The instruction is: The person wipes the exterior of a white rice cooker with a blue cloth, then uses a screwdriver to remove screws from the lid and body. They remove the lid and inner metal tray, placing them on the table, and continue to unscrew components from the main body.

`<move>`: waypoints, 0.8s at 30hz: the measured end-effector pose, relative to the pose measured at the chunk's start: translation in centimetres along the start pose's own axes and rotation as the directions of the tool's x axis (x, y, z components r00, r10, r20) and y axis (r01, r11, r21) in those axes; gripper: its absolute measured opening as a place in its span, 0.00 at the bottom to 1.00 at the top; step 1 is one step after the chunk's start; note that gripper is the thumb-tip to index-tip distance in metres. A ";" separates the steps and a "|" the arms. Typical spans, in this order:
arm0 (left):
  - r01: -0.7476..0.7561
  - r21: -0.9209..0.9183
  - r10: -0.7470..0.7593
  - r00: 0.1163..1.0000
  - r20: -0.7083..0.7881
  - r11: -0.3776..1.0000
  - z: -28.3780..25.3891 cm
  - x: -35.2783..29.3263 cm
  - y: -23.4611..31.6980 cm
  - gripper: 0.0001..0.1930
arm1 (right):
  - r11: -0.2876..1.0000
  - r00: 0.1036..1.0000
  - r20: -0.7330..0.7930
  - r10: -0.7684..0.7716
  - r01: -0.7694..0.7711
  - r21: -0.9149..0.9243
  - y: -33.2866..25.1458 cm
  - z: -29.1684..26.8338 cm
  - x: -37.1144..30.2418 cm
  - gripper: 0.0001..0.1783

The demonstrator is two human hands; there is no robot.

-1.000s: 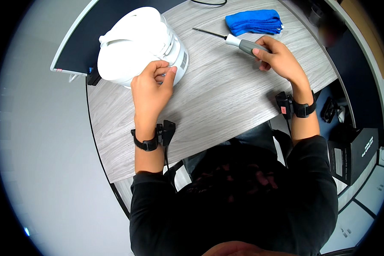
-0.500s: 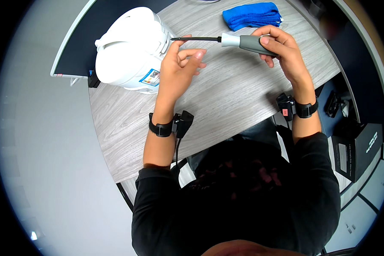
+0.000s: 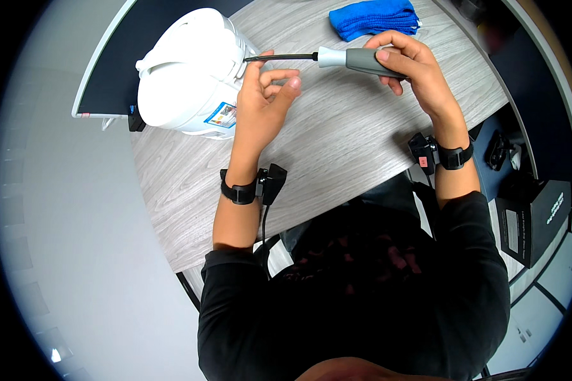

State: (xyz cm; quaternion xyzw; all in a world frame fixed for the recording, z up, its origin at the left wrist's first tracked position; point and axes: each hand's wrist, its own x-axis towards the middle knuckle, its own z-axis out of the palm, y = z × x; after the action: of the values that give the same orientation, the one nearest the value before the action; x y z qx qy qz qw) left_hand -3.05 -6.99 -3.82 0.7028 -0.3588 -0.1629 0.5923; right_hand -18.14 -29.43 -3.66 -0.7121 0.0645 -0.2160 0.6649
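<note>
A screwdriver (image 3: 361,60) with a grey and white handle lies level in my right hand (image 3: 422,70), whose thumb and fingers are closed around the back of the handle. Its dark shaft points left. My left hand (image 3: 262,108) is raised at the shaft's far end, index finger stretched behind the tip and the other fingers loosely bent, the thumb apart. Whether that index finger touches the shaft I cannot tell. Just left of it stands a white rounded appliance (image 3: 171,89) with a lid and handle, resembling a rice cooker. The screwdriver tip overlaps its right edge in view; contact is unclear.
A folded blue cloth (image 3: 374,19) lies at the back of the wood-grain table (image 3: 318,165). Dark panels with pale edges border the table at left and right. A black box (image 3: 534,222) sits at the lower right. Each wrist wears a black strapped device with a cable.
The screwdriver and my right hand have shifted slightly left and up, bringing the tip over the appliance's edge. My left hand keeps nearly the same pose.
</note>
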 end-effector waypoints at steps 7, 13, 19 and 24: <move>-0.012 0.116 0.011 1.000 0.011 0.993 -0.5 -0.2 0.1 0.27 | 0.990 0.994 -0.016 -0.104 0.102 -0.098 -0.2 -0.1 0.3 0.12; -0.052 0.373 0.050 0.999 0.015 0.926 -1.6 -0.9 2.1 0.21 | 0.958 0.968 0.002 -0.250 0.247 -0.143 -0.7 -0.2 0.7 0.14; -0.240 0.377 0.298 0.949 -0.103 0.894 -3.8 -2.6 5.7 0.16 | 0.966 0.969 -0.024 -0.248 0.245 -0.085 -0.1 -0.2 0.5 0.17; -0.290 0.608 0.549 0.783 -0.294 0.739 -5.7 -2.7 5.8 0.13 | 0.974 0.973 -0.051 -0.225 0.227 0.028 0.1 0.3 0.5 0.18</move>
State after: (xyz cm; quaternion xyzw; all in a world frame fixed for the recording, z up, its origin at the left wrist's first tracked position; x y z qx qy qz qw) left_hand -3.02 -1.32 2.59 0.7531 -0.3935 0.2542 0.4618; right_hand -17.51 -29.34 -3.69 -0.6982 -0.0047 -0.3081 0.6462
